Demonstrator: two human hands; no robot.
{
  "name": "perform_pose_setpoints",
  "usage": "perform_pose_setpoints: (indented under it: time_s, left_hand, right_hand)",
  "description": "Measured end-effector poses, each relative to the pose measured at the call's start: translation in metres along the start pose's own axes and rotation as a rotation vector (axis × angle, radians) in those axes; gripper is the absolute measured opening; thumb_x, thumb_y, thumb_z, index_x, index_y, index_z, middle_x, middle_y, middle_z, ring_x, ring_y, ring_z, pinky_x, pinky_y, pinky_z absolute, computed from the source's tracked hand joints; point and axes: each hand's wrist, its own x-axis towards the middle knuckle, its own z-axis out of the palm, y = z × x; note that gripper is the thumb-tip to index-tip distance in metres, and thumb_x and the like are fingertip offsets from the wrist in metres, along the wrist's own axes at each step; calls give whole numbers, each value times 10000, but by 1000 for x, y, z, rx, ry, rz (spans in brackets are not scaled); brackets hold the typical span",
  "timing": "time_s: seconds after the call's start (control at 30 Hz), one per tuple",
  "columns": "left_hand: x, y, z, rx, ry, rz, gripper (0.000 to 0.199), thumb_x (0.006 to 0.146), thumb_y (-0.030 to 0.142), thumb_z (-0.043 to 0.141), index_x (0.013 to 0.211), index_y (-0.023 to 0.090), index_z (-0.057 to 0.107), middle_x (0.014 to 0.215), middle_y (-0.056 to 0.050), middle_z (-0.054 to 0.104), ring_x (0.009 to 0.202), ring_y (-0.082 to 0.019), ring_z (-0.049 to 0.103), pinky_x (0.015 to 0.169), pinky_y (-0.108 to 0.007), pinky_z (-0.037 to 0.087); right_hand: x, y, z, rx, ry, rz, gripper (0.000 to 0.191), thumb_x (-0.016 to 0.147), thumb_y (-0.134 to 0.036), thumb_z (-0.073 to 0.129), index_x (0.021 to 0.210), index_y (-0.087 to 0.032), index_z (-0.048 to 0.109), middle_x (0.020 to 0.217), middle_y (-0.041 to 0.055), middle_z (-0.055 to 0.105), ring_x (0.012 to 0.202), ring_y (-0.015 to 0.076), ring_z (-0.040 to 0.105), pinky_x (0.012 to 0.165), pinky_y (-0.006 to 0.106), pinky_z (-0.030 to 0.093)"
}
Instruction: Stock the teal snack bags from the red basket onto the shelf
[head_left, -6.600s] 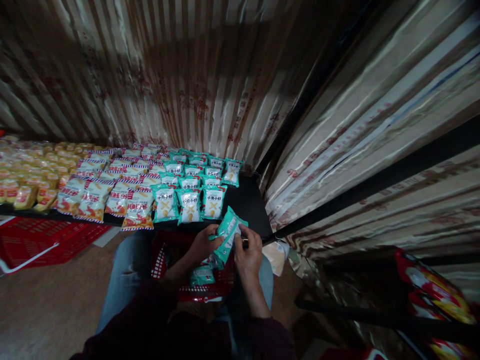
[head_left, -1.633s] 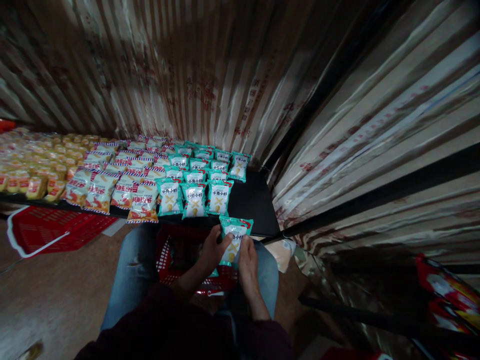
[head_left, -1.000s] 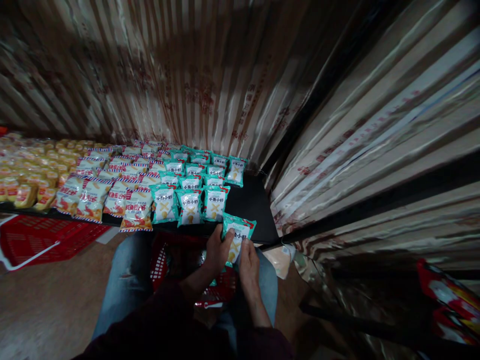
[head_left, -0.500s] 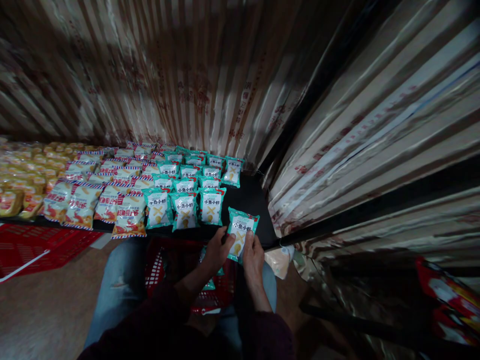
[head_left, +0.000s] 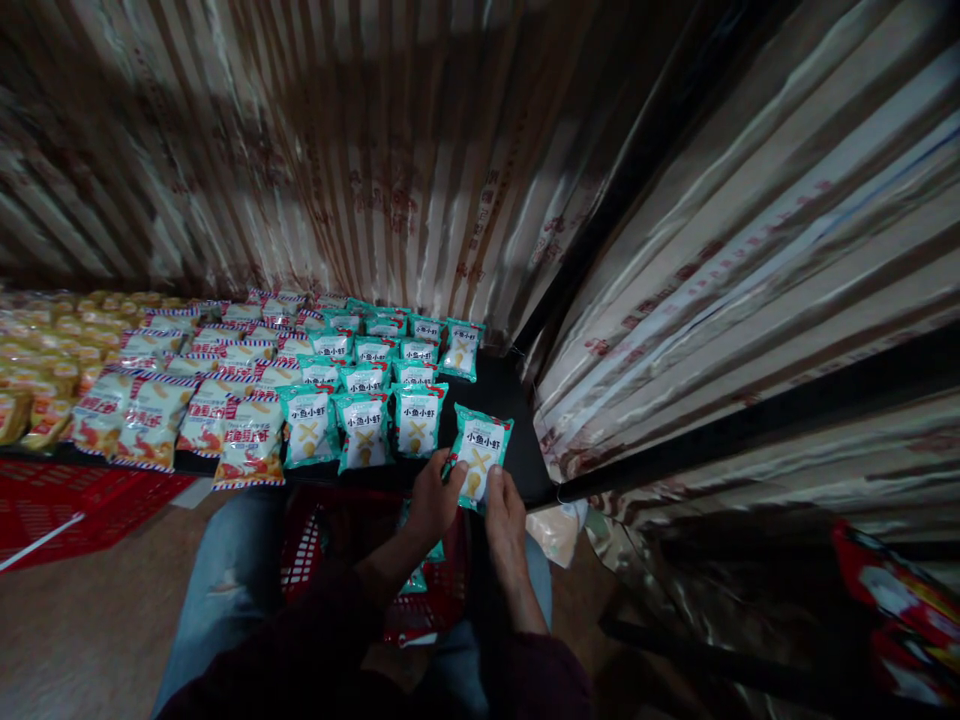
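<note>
A teal and white snack bag [head_left: 481, 448] is held upright between both hands over the front right part of the black shelf [head_left: 510, 400]. My left hand [head_left: 436, 500] grips its lower left edge, thumb on the front. On the lower right edge, my right hand [head_left: 505, 515] pinches it with the thumb in front. To the left stand rows of matching teal bags [head_left: 364, 430], with one more at the back right [head_left: 462, 350]. Below my forearms, a red basket [head_left: 304, 555] holds some teal bags [head_left: 414, 580], partly hidden by my left arm.
White bags with striped edges [head_left: 251, 440] and yellow packs [head_left: 52, 400] fill the shelf's left part. Another red basket [head_left: 90, 510] is at the lower left. Striped sheeting [head_left: 420, 170] hangs behind. Black bars [head_left: 720, 425] run along the right, with red packages [head_left: 900, 590] below.
The view has shifted slightly, and the rows of bags appear a little lower and further left. The held bag sits slightly higher, nearer the shelf, still in both hands.
</note>
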Motion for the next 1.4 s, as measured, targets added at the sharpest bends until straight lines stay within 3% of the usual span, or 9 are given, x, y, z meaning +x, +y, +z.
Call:
perform_pose_setpoints:
  time_s: [0.27, 0.6, 0.97, 1.17, 1.4]
  left_hand:
    - [10, 3, 10, -76, -18, -13, 294, 814, 335, 590, 1078, 206, 612, 1070, -68, 699, 1054, -231, 629, 940, -351, 472]
    - [18, -1, 14, 43, 31, 47, 382, 855, 224, 471, 1218, 127, 537, 1236, -155, 614, 1176, -250, 569, 1030, -403, 420]
    - [27, -8, 25, -48, 66, 54, 405, 844, 198, 473, 1241, 149, 537, 1232, -140, 618, 1153, -241, 582, 1019, -393, 432]
    - [32, -5, 29, -69, 53, 51, 426, 868, 218, 460, 1280, 117, 500, 1251, -173, 600, 1170, -252, 571, 1035, -420, 421]
    - [34, -2, 35, -24, 89, 152, 421, 844, 167, 453, 1256, 138, 535, 1323, -158, 562, 1267, -251, 505, 1118, -417, 349]
  right_hand:
    - [14, -1, 3, 62, -1, 24, 489, 809, -670, 471, 928, -222, 627, 827, 46, 715, 756, 219, 632, 686, 328, 490]
    - [38, 7, 8, 138, 25, 56, 611, 781, -716, 454, 906, -156, 664, 791, 57, 714, 728, 197, 613, 654, 300, 479]
    - [46, -4, 11, 196, 106, 37, 582, 710, -730, 534, 703, -159, 644, 637, 17, 645, 608, 162, 542, 568, 275, 443]
    - [59, -2, 10, 145, 113, 11, 613, 712, -729, 528, 759, -139, 688, 693, 50, 685, 646, 181, 569, 593, 283, 457]
    - [76, -3, 14, 95, 122, -19, 641, 712, -730, 524, 834, -129, 710, 729, 78, 711, 676, 207, 604, 616, 300, 474]
